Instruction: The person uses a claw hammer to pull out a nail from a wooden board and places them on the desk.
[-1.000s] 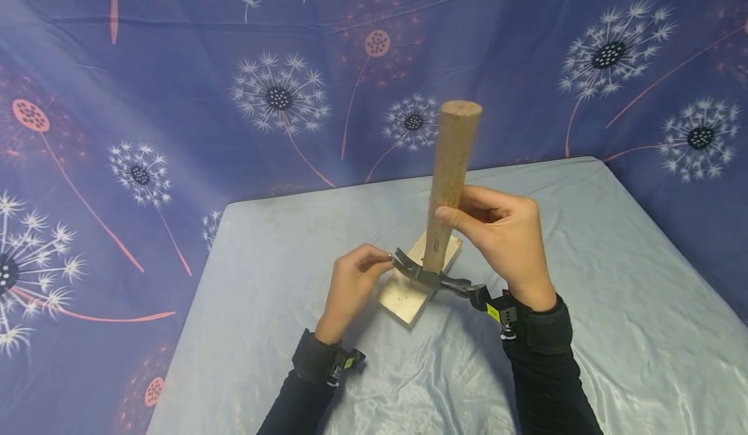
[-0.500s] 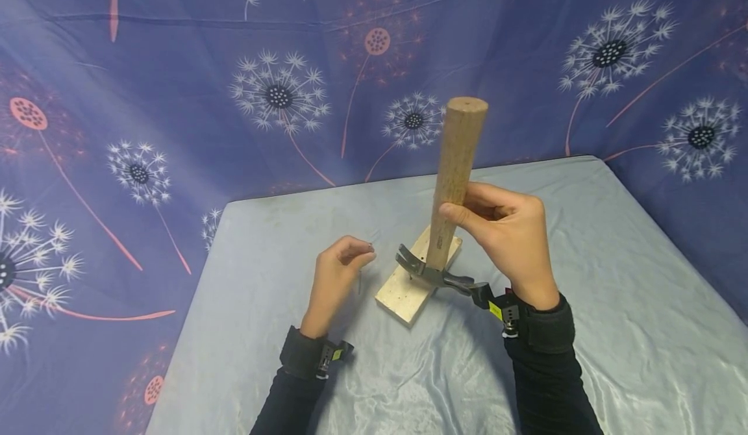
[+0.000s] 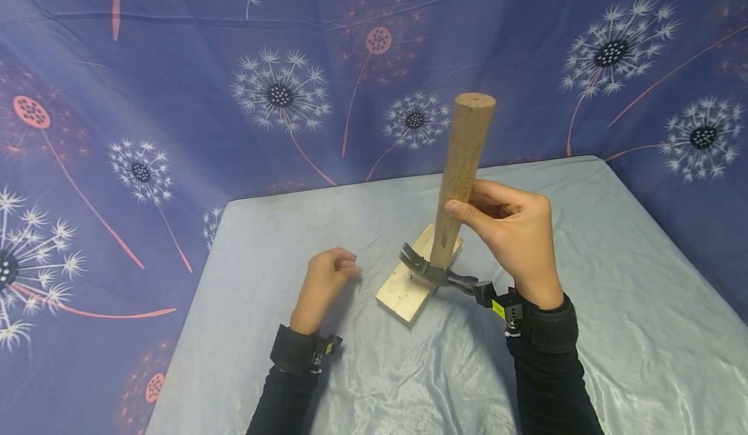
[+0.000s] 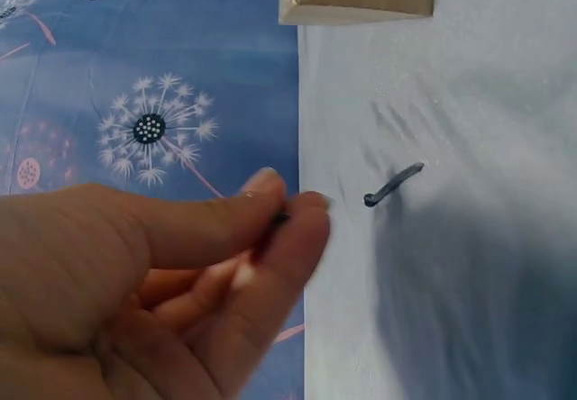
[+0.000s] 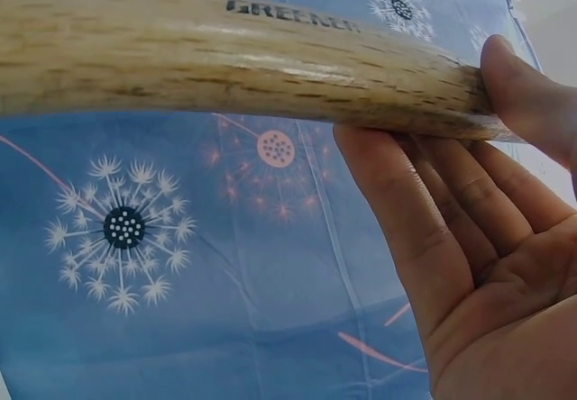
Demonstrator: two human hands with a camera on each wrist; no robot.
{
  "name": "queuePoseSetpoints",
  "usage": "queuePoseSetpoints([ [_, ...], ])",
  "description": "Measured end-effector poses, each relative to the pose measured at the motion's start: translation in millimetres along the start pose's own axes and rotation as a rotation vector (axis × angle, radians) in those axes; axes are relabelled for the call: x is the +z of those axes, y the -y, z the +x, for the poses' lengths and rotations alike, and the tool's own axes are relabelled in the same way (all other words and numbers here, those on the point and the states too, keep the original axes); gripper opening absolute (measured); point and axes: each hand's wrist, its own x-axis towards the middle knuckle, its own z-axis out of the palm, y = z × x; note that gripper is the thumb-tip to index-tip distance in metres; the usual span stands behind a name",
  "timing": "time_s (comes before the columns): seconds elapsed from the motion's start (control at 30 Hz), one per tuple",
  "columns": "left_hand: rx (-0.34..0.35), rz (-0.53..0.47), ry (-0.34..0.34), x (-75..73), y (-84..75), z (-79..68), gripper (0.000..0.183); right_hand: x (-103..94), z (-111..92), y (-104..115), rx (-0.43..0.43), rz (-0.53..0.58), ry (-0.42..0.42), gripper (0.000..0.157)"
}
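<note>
Since a second ago our left hand (image 3: 323, 284) has pulled back from the hammer (image 3: 452, 208), fingers pinched on something small and dark we can't make out. A bent nail (image 4: 393, 185) lies on the tabletop (image 3: 613, 331). Our right hand (image 3: 514, 234) grips the pale wooden handle upright, probably for leverage, the dark claw head on the wood block (image 3: 406, 292).

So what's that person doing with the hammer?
The right hand holds a hammer by its wooden handle, head down on a small wood block on the blue cloth. The left hand, off to the side of the block, pinches something small and dark. A nail shows just past its fingers.
</note>
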Motion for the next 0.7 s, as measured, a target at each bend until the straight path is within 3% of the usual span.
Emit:
queuePoseSetpoints([
  [0.3,-0.114,0.051,0.055,4.4,4.8,-3.3,0.022,-2.4,0,1,0.016,-0.017,0.004,0.027],
  [0.53,-0.136,0.056,0.056,13.9,3.5,-5.9,0.026,-2.7,1,-2,0.030,-0.003,0.005,0.028],
  [0.7,-0.140,0.125,0.037,20.4,3.3,-5.9,0.028,-6.1,0,-18,0.051,-0.013,0.008,0.029],
])
